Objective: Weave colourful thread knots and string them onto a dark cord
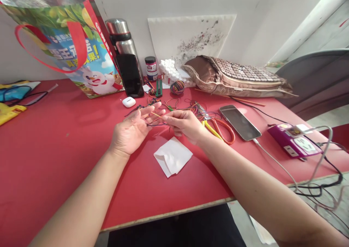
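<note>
My left hand (133,129) is turned palm up over the table, its fingers apart and stretched out. Thin coloured cords (157,125) run between its fingers and my right hand; how they pass at the left fingers is hard to make out. Thumb and forefinger of my right hand (182,123) pinch the cords, including an orange-yellow strand (156,114). Below the hands lies a folded white paper napkin (173,157). Behind them is a tangle of loose cords (188,109), and scissors with red and yellow handles (224,130) lie right of my right hand.
A phone (240,122) on a cable and a purple power strip (296,141) are at the right. Along the back stand a shopping bag (95,76), a steel flask (122,36), a black phone (129,74), a cord ball (177,87) and a brown bag (234,76).
</note>
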`<state>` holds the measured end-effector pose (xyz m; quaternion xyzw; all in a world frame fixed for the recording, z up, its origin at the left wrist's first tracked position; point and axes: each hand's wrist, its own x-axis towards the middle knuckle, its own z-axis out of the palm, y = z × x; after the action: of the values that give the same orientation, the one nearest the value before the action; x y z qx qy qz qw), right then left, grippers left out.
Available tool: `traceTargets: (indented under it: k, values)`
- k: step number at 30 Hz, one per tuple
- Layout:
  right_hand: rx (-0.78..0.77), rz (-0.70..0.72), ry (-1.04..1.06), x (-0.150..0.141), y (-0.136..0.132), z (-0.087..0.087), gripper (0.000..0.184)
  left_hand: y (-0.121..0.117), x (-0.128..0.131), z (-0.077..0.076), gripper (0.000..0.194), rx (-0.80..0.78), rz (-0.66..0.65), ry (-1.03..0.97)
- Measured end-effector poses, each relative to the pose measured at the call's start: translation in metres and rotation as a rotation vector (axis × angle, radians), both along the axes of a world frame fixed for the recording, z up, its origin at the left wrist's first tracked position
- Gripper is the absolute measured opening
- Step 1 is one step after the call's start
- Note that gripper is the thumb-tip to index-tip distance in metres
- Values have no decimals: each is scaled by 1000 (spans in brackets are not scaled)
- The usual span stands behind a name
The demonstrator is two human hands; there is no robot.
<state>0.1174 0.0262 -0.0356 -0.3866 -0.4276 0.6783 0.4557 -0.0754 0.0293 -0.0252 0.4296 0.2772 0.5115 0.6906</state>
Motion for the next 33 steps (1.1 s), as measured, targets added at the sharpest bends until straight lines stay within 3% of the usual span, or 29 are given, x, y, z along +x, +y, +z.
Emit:
traceTargets:
  k: [9, 17, 25, 33]
  values:
    - [23, -110, -64, 3, 0, 4, 42, 4, -7, -4, 25, -69, -9, 15]
    - [-5, -94, -70, 1, 3, -2, 51, 5, -5, -4, 23, -34, 99, 89]
    - [-4, -12, -65, -4, 0, -9, 51, 1, 4, -2, 25, -82, 49, 43]
    - [16, -28, -65, -3, 1, -11, 52, 2, 2, -3, 18, -107, 83, -6]
